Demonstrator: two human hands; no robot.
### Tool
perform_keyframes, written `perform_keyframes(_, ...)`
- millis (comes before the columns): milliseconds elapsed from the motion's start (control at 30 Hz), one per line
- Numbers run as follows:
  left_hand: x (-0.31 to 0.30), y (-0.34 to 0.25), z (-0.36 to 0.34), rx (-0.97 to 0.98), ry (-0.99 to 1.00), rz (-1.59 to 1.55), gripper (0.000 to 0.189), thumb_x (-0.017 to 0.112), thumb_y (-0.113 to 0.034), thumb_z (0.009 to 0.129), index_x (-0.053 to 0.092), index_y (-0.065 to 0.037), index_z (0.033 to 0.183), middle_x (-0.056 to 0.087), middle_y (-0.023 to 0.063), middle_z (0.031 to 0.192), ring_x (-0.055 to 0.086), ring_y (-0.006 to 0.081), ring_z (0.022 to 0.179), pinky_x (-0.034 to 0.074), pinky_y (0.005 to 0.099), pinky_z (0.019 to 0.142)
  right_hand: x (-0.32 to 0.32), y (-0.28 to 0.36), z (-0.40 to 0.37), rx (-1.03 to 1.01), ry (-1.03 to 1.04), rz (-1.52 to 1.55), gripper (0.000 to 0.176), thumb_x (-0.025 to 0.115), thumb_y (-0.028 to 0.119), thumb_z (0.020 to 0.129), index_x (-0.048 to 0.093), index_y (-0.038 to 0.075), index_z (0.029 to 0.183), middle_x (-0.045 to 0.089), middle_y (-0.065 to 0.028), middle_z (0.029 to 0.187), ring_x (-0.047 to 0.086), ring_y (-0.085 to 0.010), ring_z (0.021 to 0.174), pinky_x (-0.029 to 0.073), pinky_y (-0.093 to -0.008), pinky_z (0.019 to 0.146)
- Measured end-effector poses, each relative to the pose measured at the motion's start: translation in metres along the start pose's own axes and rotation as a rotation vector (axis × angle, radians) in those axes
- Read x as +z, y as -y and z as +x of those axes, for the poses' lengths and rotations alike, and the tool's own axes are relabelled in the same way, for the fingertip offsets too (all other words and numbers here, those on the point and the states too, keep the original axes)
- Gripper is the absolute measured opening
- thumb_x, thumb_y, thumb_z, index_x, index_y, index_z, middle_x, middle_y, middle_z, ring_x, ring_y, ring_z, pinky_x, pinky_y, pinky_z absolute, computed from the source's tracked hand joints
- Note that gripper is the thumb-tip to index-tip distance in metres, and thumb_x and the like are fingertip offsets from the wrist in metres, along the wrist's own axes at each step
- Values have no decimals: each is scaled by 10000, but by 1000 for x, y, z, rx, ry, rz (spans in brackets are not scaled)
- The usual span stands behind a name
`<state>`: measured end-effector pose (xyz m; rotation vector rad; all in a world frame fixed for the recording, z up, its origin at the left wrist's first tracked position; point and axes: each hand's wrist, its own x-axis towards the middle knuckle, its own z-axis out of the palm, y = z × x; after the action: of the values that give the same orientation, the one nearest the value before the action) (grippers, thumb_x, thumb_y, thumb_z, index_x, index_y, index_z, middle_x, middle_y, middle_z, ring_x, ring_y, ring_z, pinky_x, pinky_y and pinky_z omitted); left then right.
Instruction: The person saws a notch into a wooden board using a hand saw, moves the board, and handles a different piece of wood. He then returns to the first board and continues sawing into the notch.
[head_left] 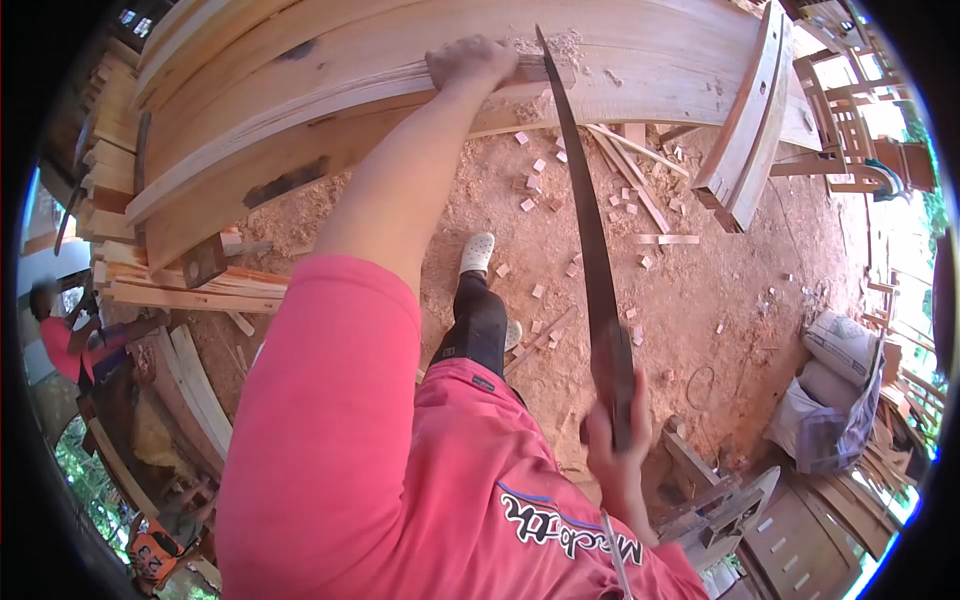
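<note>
My left hand (pixel 472 62) is closed over a long, narrow wooden strip (pixel 365 100) that lies along the broad plank workbench. A handsaw (pixel 590 220) with a long dark blade is in my right hand (pixel 622 455), fingers wrapped around its handle low in the view. The blade slants up and away from me, and its narrow end overlaps the strip just right of my left hand. Sawdust (pixel 560 45) is heaped on the planks around that spot.
Two curved wooden pieces (pixel 745 115) rest at the bench's right end. Small offcut blocks (pixel 533 183) litter the dirt floor, with thin sticks among them. Stuffed sacks (pixel 830 385) stand at right. Another person (pixel 75 345) sits at far left beside stacked timber (pixel 190 285).
</note>
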<state>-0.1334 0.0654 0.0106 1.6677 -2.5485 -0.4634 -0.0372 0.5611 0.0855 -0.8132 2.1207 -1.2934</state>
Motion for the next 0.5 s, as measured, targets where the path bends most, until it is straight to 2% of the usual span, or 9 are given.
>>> perform_keyframes(33, 0, 0, -1, 25, -21, 5, 525, 360, -420, 954, 759, -108, 1092, 738, 116, 1136, 694, 287, 1082, 484, 437, 948, -7, 3, -13, -125, 3, -89, 692, 483, -43, 933, 236, 19, 1577, 668, -149, 1164, 521, -59, 561, 423, -230, 503)
perform_keyframes(67, -1, 2, -1, 48, -43, 15, 520, 362, -410, 954, 770, -104, 1052, 749, 116, 1098, 706, 294, 1048, 496, 433, 928, -5, 10, -7, -123, 11, -84, 692, 483, -43, 933, 236, 19, 1577, 668, -149, 1164, 521, -59, 561, 423, -230, 503)
perform_keyframes(133, 9, 6, 2, 78, -109, 3, 513, 365, -399, 952, 776, -99, 1019, 755, 114, 1066, 712, 301, 1023, 504, 432, 912, 5, 21, 24, 82, -46, 322, 644, 466, -57, 940, 242, -41, 1544, 539, -259, 1431, 594, -284, 1255, 491, -311, 934)
perform_keyframes(167, 12, 6, 2, 114, -168, -15, 507, 369, -387, 951, 781, -94, 985, 761, 113, 1034, 719, 308, 997, 511, 432, 896, 16, 23, 74, 135, -90, 52, 639, 490, 16, 965, 271, -7, 1564, 686, -93, 965, 499, -50, 548, 414, -231, 503)
perform_keyframes(200, 7, 6, 1, 117, -174, -15, 507, 369, -387, 951, 781, -94, 985, 761, 113, 1034, 719, 308, 997, 511, 432, 896, 34, 23, 139, 61, -49, 30, 574, 497, 5, 973, 334, -37, 1522, 640, -202, 1276, 652, -163, 1023, 503, -245, 804)
perform_keyframes(267, -5, 7, -6, 142, -34, -52, 569, 323, -401, 937, 731, -61, 1141, 695, 183, 1213, 665, 365, 1114, 470, 450, 1007, 74, 41, 249, -83, -59, 178, 561, 589, 95, 968, 418, -25, 1488, 618, -39, 844, 528, -80, 701, 468, -267, 620)
perform_keyframes(300, -9, 5, -4, 149, -48, -52, 569, 323, -401, 937, 731, -61, 1141, 695, 183, 1213, 665, 365, 1114, 470, 450, 1007, 83, 50, 285, -176, -51, 173, 574, 601, 111, 965, 415, -9, 1495, 610, -31, 817, 520, -78, 689, 459, -257, 610)
perform_keyframes(400, -1, 4, -12, 81, 54, -63, 555, 334, -403, 933, 719, -91, 1185, 685, 165, 1248, 659, 349, 1139, 468, 459, 1010, 80, 45, 275, -78, -51, 193, 578, 595, 110, 964, 410, -9, 1498, 635, -48, 890, 533, -76, 718, 466, -244, 631)
perform_keyframes(500, 2, 6, 6, 69, -69, 4, 525, 355, -424, 966, 735, -131, 1179, 714, 105, 1219, 676, 275, 1138, 483, 439, 953, 51, 32, 167, 19, -57, 217, 599, 571, 62, 960, 365, -25, 1516, 661, -96, 1095, 564, -77, 792, 482, -229, 690)
